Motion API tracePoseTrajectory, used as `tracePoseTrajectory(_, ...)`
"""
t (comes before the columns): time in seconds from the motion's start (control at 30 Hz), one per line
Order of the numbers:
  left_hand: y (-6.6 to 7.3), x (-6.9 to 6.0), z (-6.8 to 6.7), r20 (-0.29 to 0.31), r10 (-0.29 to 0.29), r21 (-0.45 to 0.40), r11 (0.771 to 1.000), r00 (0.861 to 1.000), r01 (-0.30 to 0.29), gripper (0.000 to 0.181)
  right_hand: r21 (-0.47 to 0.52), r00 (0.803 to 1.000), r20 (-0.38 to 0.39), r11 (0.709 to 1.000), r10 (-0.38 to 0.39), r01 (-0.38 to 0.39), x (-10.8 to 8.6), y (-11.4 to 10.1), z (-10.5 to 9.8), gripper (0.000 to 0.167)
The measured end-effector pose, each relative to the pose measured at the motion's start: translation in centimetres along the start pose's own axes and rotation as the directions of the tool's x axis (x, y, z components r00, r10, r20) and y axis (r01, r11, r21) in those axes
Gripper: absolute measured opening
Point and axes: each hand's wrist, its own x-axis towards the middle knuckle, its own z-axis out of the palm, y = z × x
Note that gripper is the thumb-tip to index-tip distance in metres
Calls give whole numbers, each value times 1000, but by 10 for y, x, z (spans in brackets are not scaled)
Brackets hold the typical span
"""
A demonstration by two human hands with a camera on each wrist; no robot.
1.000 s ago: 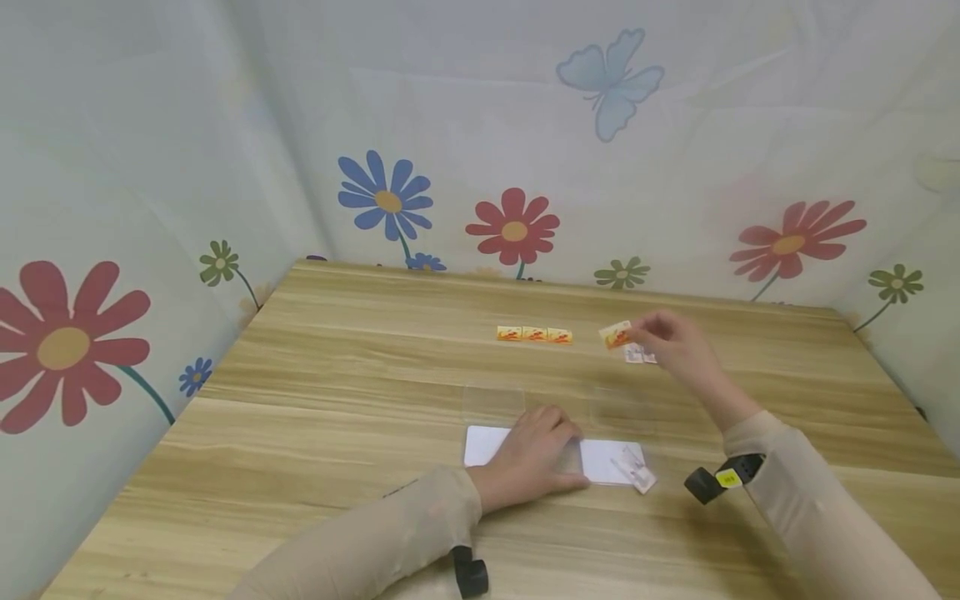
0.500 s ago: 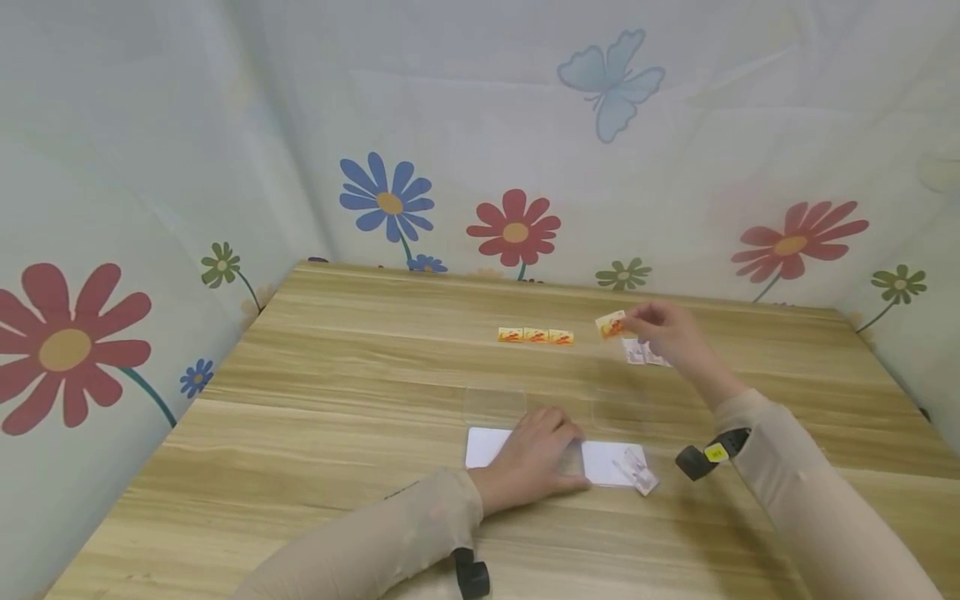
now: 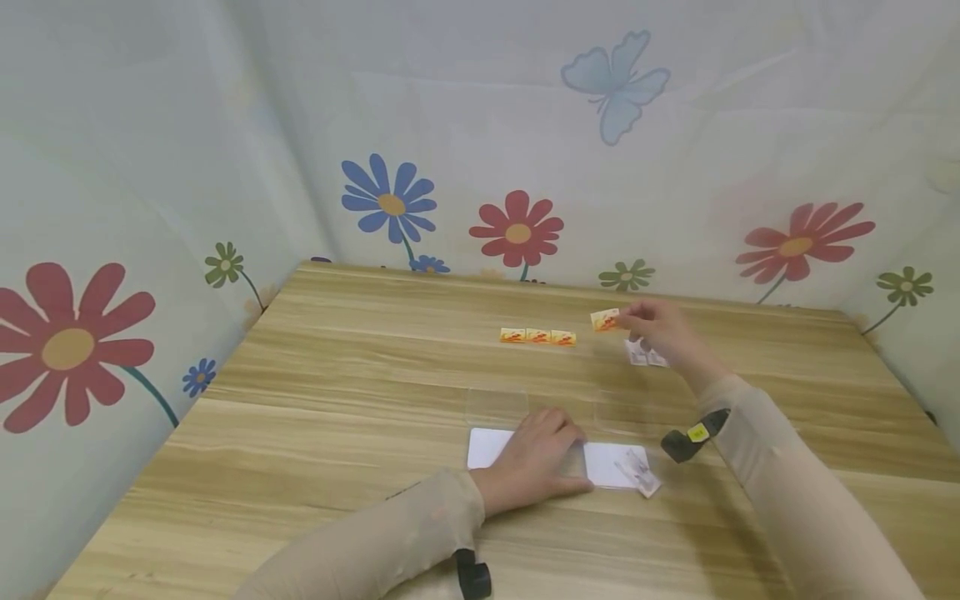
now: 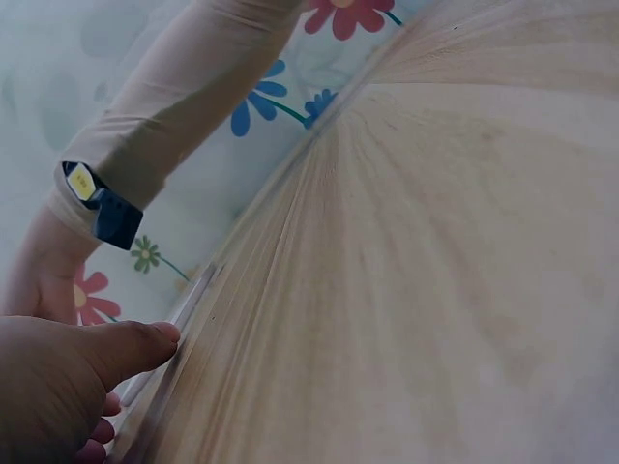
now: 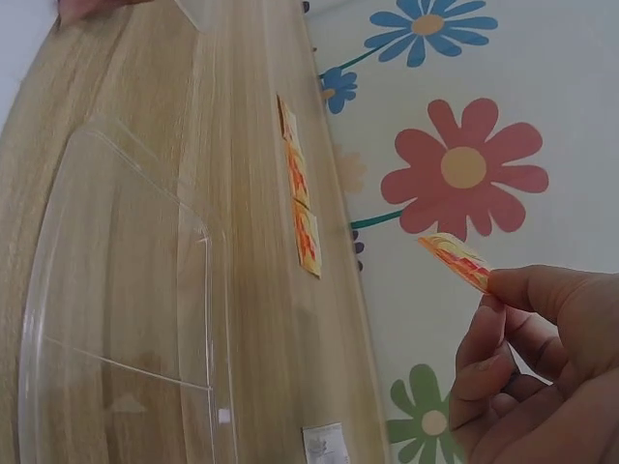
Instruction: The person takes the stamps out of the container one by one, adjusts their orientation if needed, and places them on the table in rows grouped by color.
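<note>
High over the table's far part, my right hand [image 3: 663, 333] pinches a small orange-and-yellow packet [image 5: 455, 259] between thumb and fingertips. Left of it, three matching packets [image 3: 537, 336] lie in a row. Beneath the right hand are small white printed packets [image 3: 637, 353]. My left hand [image 3: 531, 460] spans a low clear plastic case, thumb at the near side and fingers over the far side. White rectangles [image 3: 617, 464] show on both sides of that hand. In the left wrist view its thumb [image 4: 135, 350] lies along a clear edge; much of the grip is hidden.
Clear plastic flaps [image 3: 497, 406] stand out behind the white rectangles. Two pale printed packets [image 3: 639, 475] overlap the right rectangle's corner. The wooden table [image 3: 300, 417] meets a flower-printed curtain [image 3: 480, 108] at the back.
My right hand has moved slightly left and away from me with the packet, nearer the row, uncovering more of the white packets. My left hand stays in place.
</note>
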Motion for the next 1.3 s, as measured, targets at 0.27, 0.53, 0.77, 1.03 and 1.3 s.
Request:
tracePoseTrajectory(0.27, 1, 0, -1, -4, 0, 1, 1000, 1000, 0, 52, -10, 998, 66, 1000, 19, -19, 10, 7, 1, 30)
tracePoseTrajectory(0.53, 0, -1, -3, 4, -9, -4, 1000, 1000, 9, 53, -32, 991, 132, 999, 38, -34, 18, 10, 6, 27)
tracePoseTrajectory(0.77, 1, 0, -3, 14, -10, 3, 1000, 1000, 9, 53, -72, 984, 166, 996, 70, -59, 23, 14, 8, 24)
tracePoseTrajectory(1.03, 2, -1, -5, 13, -10, 17, 1000, 1000, 10, 52, -52, 973, 216, 996, 85, -76, 28, 19, 8, 21)
tracePoseTrajectory(1.3, 3, -1, -4, 5, -8, 7, 1000, 1000, 8, 52, -63, 967, 219, 991, 130, -119, 31, 22, 10, 17)
